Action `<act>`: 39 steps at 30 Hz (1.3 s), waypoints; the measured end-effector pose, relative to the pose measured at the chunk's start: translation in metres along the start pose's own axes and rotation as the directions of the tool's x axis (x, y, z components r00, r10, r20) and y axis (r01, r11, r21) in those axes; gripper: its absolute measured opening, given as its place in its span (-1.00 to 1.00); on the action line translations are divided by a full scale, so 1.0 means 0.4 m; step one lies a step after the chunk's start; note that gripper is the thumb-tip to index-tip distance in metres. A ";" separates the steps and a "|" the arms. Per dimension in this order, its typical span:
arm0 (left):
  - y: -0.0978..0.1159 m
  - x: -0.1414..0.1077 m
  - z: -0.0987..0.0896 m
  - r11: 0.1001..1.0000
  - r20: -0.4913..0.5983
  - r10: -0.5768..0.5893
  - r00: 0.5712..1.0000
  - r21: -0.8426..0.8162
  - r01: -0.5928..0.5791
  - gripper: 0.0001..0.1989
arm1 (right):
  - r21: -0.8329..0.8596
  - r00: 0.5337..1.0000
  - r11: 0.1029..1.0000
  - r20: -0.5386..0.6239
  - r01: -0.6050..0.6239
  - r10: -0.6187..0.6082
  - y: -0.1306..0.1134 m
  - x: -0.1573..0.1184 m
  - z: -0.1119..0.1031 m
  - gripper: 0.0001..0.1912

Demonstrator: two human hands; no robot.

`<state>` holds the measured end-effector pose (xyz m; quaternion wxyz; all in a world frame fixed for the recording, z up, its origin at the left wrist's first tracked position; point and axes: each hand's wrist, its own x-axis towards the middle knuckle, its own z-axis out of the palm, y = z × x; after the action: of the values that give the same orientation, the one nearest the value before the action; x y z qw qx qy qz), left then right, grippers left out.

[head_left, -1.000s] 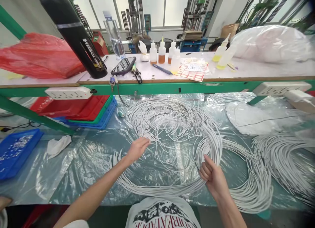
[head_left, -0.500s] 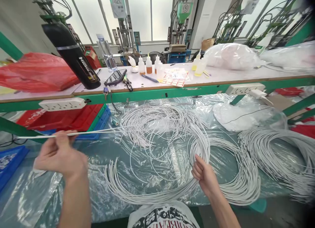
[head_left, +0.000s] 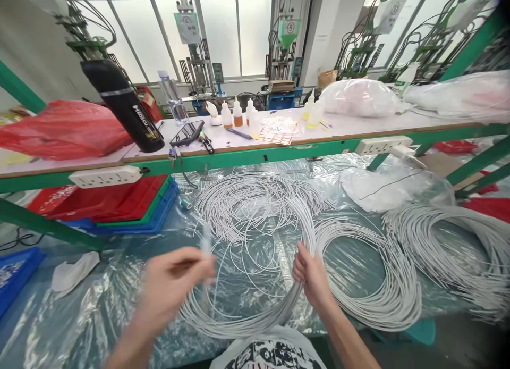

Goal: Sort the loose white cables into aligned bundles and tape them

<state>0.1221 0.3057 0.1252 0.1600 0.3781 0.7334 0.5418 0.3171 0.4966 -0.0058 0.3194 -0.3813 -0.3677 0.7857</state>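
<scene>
My right hand (head_left: 308, 273) is closed around a curved bundle of white cables (head_left: 249, 326), which sweeps from above the fist down and round to the left. My left hand (head_left: 179, 281), smeared by motion, is pinched at the left end of this loop. A blurred pale length of cable (head_left: 206, 241) stands up from its fingertips. Behind both hands lies a loose, tangled heap of white cables (head_left: 211, 204), with several stray loops reaching toward me. A neater coil (head_left: 398, 305) rests just right of my right hand.
Another cable coil (head_left: 414, 246) lies at the far right. Stacked red, green and blue trays (head_left: 159, 215) stand at left, near a white cloth (head_left: 75, 273). A green-edged shelf (head_left: 239, 157) crosses above, carrying a black bottle (head_left: 127, 111) and small dropper bottles (head_left: 238, 116).
My left hand has moved right and down, from the trays to the loop's left end. The cable it pulled straight out to the left is now blurred and upright. My right hand shifted slightly left.
</scene>
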 end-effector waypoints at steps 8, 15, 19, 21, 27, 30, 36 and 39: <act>-0.057 0.081 0.365 0.842 0.231 -0.144 0.962 -0.483 0.242 -0.72 | -0.032 0.998 0.998 0.024 0.060 -0.059 0.013 -0.043 0.087 -0.54; -0.062 0.136 0.387 0.823 0.152 -0.153 0.976 -0.527 0.211 -0.67 | -0.063 0.994 0.998 0.105 -0.006 0.013 0.039 -0.056 0.079 -0.43; -0.062 0.143 0.375 0.821 0.154 -0.147 0.977 -0.532 0.207 -0.66 | -0.055 0.987 0.998 0.162 0.026 -0.017 0.046 -0.066 0.082 -0.45; -0.065 0.144 0.371 0.825 0.162 -0.150 0.975 -0.523 0.214 -0.65 | -0.055 0.980 0.998 0.199 0.042 -0.031 0.048 -0.071 0.085 -0.48; -0.080 0.142 0.374 0.842 0.178 -0.121 0.977 -0.502 0.196 -0.67 | -0.076 0.979 0.992 0.186 0.101 -0.086 0.061 -0.072 0.088 -0.50; -0.081 0.135 0.379 0.834 0.126 -0.125 0.984 -0.524 0.173 -0.66 | -0.068 0.983 0.991 0.152 0.113 -0.101 0.059 -0.073 0.092 -0.47; -0.085 0.152 0.375 0.801 0.034 -0.124 0.992 -0.587 0.120 -0.66 | -0.120 0.981 0.989 0.183 0.088 -0.065 0.056 -0.088 0.097 -0.42; -0.090 0.163 0.376 0.793 0.056 -0.121 0.991 -0.595 0.130 -0.66 | -0.131 0.982 0.988 0.176 0.086 -0.062 0.060 -0.091 0.095 -0.42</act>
<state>0.1623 0.4498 0.0494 0.3119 0.2628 0.5478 0.7305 0.2986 0.4430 0.0045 0.2886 -0.3195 -0.4611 0.7759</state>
